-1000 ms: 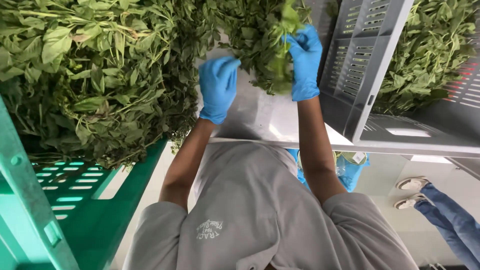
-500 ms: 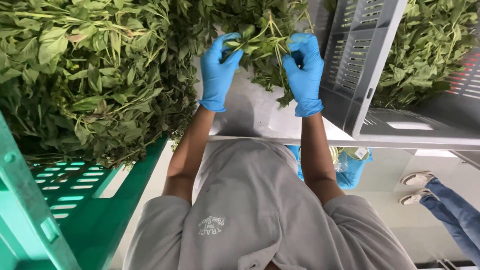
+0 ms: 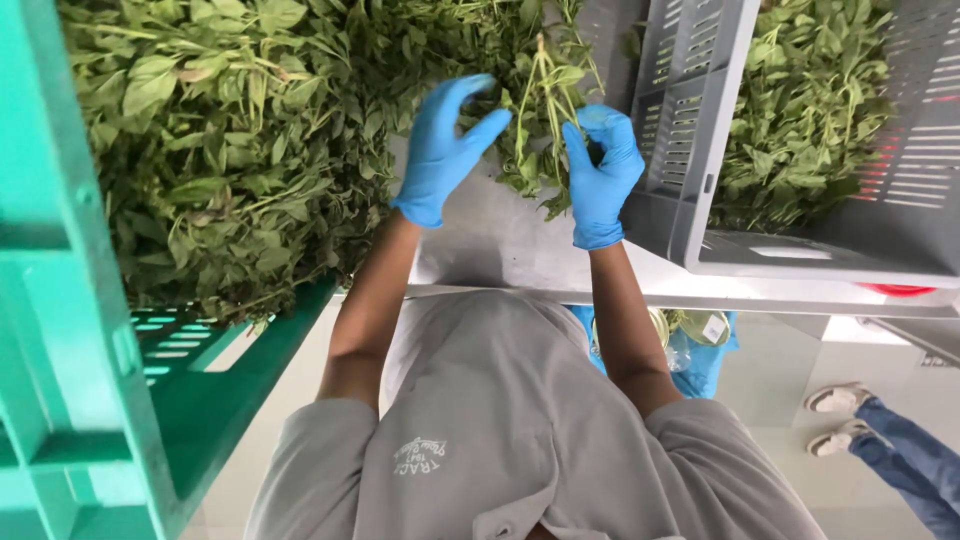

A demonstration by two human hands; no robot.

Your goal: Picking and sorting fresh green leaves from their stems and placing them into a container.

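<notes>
We work at a steel table (image 3: 500, 250) with both hands in blue gloves. The right hand (image 3: 600, 175) pinches a small bunch of leafy stems (image 3: 545, 110) between thumb and fingers, gripping the bare stalks just below the leaves. The bunch stands roughly upright above the table, between the two hands, with its cut ends pointing up in the view and its leaves hanging toward the table.

The left hand (image 3: 445, 150) is just beside the bunch, fingers spread and curved, thumb apart from the forefinger. We cannot tell whether its fingertips touch a stem or leaf; it grips nothing firmly.

Handling properties, as we judge them:
- Weight: very light; a few stems need only a fingertip pinch.
- Stiffness: the stalks look thin but firm enough to hold their line; the leaves are soft and limp.
- Fragility: leaves bruise and tear under pressure; stalks may snap if bent sharply.
- Surface: the gloves should hold the stalks well unless the greens are wet, which we cannot tell.

Recommended hold: take the stalks where they gather, below the leaf mass, and keep pressure off the leaves.

Surroundings: a large heap of loose greens (image 3: 230, 150) lies on the table to the left, above a green crate (image 3: 100, 400). A grey crate (image 3: 700, 150) holding more greens stands tilted to the right. Another person's feet (image 3: 835, 420) show on the floor at lower right.
</notes>
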